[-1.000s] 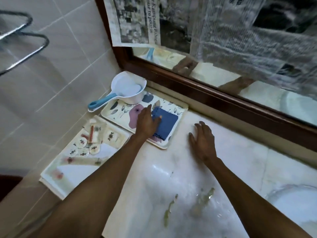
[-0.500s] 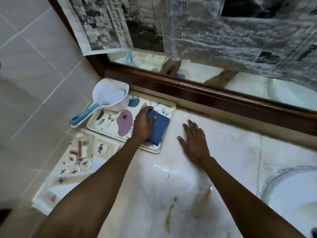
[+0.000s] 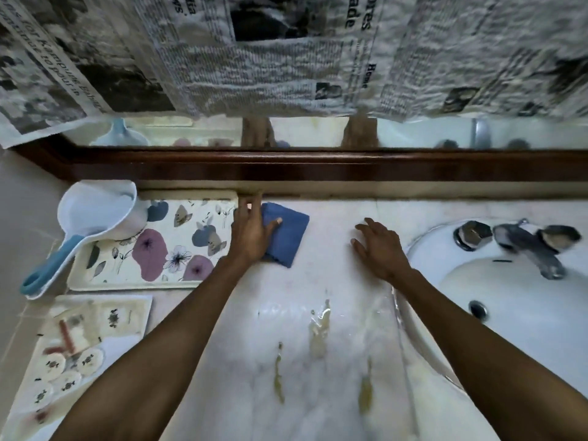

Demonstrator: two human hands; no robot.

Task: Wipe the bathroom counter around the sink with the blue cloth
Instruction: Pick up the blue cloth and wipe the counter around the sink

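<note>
A folded blue cloth (image 3: 289,235) lies on the white marble counter (image 3: 318,281), just right of a floral tray (image 3: 159,243). My left hand (image 3: 251,230) grips the cloth's left edge, thumb on top of it. Spread flat on the counter between the cloth and the white sink (image 3: 509,297) is my right hand (image 3: 380,246), holding nothing. Yellowish-green streaks (image 3: 318,332) and a wet patch mark the counter nearer to me.
A white dipper with a blue handle (image 3: 92,218) rests on the tray's left end. A second tray of small toiletries (image 3: 76,345) lies at the near left. A dark wood mirror frame (image 3: 318,167) with newspaper above it runs along the back. The tap (image 3: 528,246) stands on the sink's rim.
My left hand has lifted the blue cloth off the floral tray and brought it right, onto the counter. The view has swung right, bringing the sink and tap into sight.
</note>
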